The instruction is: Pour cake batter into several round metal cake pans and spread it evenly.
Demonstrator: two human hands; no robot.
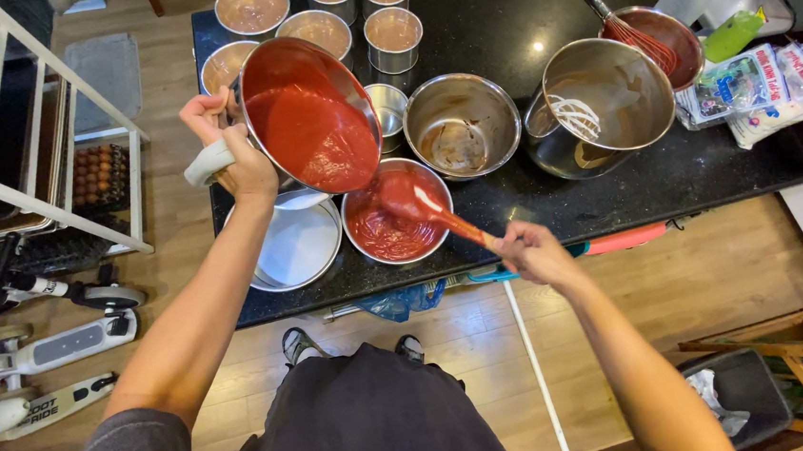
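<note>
My left hand grips the pale handle of a steel mixing bowl and holds it tilted over the counter, its inside coated with red batter. My right hand holds a red spatula by its wooden handle, the blade at the bowl's lower rim. Under the blade sits a round cake pan partly filled with red batter. To its left lies a lined round pan with no batter in it.
Several round tins with pale batter stand at the back of the black counter. Two used steel bowls, one with a whisk, sit right. Bags lie far right. A rack with eggs and scooters stand left.
</note>
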